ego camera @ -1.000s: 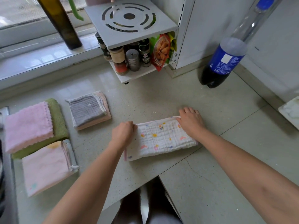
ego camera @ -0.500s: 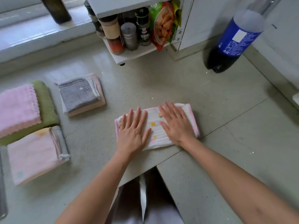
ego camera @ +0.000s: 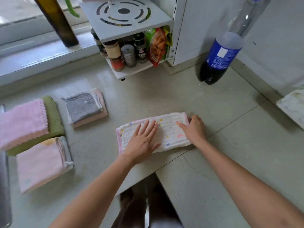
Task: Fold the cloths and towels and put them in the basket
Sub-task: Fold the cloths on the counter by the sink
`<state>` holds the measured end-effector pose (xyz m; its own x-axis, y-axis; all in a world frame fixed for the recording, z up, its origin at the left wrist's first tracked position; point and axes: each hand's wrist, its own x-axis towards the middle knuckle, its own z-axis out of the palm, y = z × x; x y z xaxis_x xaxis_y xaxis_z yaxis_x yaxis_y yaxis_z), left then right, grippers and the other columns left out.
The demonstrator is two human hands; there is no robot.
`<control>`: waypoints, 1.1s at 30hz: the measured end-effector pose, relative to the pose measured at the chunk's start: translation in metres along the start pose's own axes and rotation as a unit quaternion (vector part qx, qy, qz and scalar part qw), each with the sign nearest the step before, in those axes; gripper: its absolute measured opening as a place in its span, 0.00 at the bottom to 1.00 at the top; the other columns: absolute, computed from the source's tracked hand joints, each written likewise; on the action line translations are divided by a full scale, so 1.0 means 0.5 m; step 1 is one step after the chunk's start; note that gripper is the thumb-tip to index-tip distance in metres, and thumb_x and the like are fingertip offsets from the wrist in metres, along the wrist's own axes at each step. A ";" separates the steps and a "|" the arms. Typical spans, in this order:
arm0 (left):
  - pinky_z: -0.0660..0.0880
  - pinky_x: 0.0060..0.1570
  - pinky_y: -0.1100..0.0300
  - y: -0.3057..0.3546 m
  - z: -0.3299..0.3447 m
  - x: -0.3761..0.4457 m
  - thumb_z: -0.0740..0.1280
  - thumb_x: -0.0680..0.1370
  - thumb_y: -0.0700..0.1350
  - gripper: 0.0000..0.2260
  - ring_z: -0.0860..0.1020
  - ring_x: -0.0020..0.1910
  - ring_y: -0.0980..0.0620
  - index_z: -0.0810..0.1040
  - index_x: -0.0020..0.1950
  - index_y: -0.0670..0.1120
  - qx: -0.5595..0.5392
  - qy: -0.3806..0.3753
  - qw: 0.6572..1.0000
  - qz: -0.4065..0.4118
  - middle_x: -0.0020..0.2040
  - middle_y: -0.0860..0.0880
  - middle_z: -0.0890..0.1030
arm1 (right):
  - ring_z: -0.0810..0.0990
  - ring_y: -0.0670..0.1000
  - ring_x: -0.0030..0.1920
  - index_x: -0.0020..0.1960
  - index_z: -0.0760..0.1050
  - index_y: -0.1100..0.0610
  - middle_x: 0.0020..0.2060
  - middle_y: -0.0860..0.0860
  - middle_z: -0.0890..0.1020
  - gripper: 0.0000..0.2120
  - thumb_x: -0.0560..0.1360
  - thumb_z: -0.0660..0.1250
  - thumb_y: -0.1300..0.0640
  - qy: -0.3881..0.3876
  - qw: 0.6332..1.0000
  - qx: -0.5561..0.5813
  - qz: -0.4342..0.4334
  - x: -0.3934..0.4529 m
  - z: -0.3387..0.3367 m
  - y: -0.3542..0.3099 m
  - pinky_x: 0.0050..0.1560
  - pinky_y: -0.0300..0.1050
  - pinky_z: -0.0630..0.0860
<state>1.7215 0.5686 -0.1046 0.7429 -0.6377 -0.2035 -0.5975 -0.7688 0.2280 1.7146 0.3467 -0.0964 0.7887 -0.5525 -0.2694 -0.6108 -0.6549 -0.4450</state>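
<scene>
Pressing white waffle-weave cloth with pink trim and coloured dots [ego camera: 166, 130] flat, mid-frame on bench [ego camera: 230, 112]. Left hand [ego camera: 144, 139] spread flat on it; right hand [ego camera: 194, 129] curls round right end. Soft, light, floppy, so grab short end, fold over.

Bare forearms, no sleeves visible

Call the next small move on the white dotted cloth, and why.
Probably fold the right end over to the left: the white dotted cloth still lies as a long strip, the left hand pins it flat, and the right hand grips its right edge.
</scene>
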 end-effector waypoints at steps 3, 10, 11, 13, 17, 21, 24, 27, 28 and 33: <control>0.32 0.73 0.50 0.019 0.021 0.023 0.33 0.71 0.71 0.40 0.32 0.75 0.49 0.34 0.77 0.48 -0.003 -0.038 0.998 -0.042 0.76 0.50 0.33 | 0.78 0.61 0.56 0.58 0.69 0.65 0.57 0.61 0.78 0.24 0.72 0.72 0.50 -0.050 0.997 0.058 0.025 0.006 -0.002 -0.014 0.45 0.45 0.71; 0.30 0.71 0.48 0.033 0.042 0.036 0.32 0.69 0.74 0.45 0.29 0.73 0.48 0.30 0.75 0.44 0.016 -0.046 0.995 -0.092 0.74 0.47 0.29 | 0.82 0.55 0.43 0.50 0.76 0.63 0.46 0.57 0.83 0.16 0.71 0.73 0.51 -0.168 0.965 0.186 0.079 0.032 -0.017 -0.004 0.44 0.48 0.80; 0.30 0.72 0.48 0.031 0.041 0.039 0.34 0.68 0.74 0.46 0.29 0.74 0.49 0.29 0.74 0.44 0.012 -0.054 0.994 -0.092 0.74 0.47 0.29 | 0.83 0.55 0.43 0.52 0.75 0.64 0.47 0.57 0.82 0.18 0.71 0.73 0.52 -0.185 0.954 0.215 0.093 0.032 -0.024 0.000 0.43 0.48 0.81; 0.30 0.72 0.48 0.031 0.037 0.042 0.35 0.67 0.74 0.46 0.30 0.74 0.49 0.28 0.73 0.44 0.010 -0.071 0.993 -0.093 0.74 0.48 0.29 | 0.83 0.54 0.40 0.56 0.73 0.66 0.46 0.58 0.82 0.20 0.71 0.74 0.56 -0.217 0.927 0.279 0.124 0.021 -0.042 -0.002 0.34 0.43 0.80; 0.35 0.74 0.49 0.030 0.011 0.049 0.55 0.75 0.68 0.44 0.35 0.76 0.49 0.37 0.78 0.45 -0.059 -0.096 0.990 -0.089 0.77 0.47 0.35 | 0.81 0.54 0.37 0.50 0.76 0.67 0.48 0.62 0.83 0.11 0.72 0.72 0.62 -0.189 0.913 0.343 0.112 -0.010 -0.070 -0.035 0.35 0.42 0.79; 0.61 0.69 0.56 -0.008 -0.065 0.002 0.63 0.79 0.51 0.22 0.64 0.72 0.49 0.69 0.71 0.45 -0.340 0.145 0.908 -0.196 0.73 0.47 0.65 | 0.75 0.52 0.38 0.41 0.75 0.63 0.37 0.57 0.80 0.07 0.72 0.70 0.60 -0.125 0.945 0.301 0.017 -0.050 -0.066 -0.114 0.37 0.43 0.70; 0.68 0.50 0.57 -0.074 -0.085 -0.047 0.59 0.81 0.50 0.13 0.75 0.51 0.47 0.78 0.51 0.42 -0.508 0.169 0.769 -0.348 0.51 0.42 0.79 | 0.76 0.54 0.38 0.40 0.75 0.56 0.35 0.52 0.79 0.05 0.71 0.70 0.58 -0.109 0.969 0.207 -0.076 -0.103 -0.033 -0.177 0.38 0.43 0.71; 0.69 0.44 0.56 -0.114 -0.087 -0.079 0.57 0.80 0.55 0.16 0.74 0.41 0.47 0.72 0.40 0.46 -0.624 0.108 0.653 -0.415 0.42 0.42 0.77 | 0.81 0.56 0.46 0.51 0.79 0.58 0.46 0.55 0.83 0.10 0.70 0.70 0.57 -0.117 0.976 0.125 -0.136 -0.166 0.032 -0.217 0.45 0.46 0.76; 0.69 0.41 0.57 -0.113 -0.096 -0.085 0.56 0.81 0.55 0.16 0.74 0.39 0.48 0.71 0.42 0.45 -0.659 0.100 0.614 -0.423 0.40 0.43 0.76 | 0.80 0.56 0.48 0.53 0.78 0.58 0.48 0.55 0.83 0.12 0.70 0.69 0.57 -0.121 0.976 0.109 -0.145 -0.183 0.056 -0.226 0.45 0.44 0.74; 0.72 0.45 0.55 -0.105 -0.129 -0.105 0.51 0.83 0.55 0.21 0.76 0.40 0.49 0.72 0.51 0.39 -0.756 0.046 0.525 -0.389 0.42 0.43 0.77 | 0.78 0.57 0.50 0.50 0.76 0.59 0.51 0.55 0.80 0.07 0.75 0.66 0.56 -0.095 0.979 0.076 -0.165 -0.235 0.141 -0.262 0.42 0.42 0.66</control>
<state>1.7331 0.6457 -0.0444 0.6378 -0.1006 -0.7636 0.7676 0.1653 0.6193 1.7067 0.5338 -0.0665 0.9486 -0.2088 -0.2377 -0.3152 -0.6885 -0.6532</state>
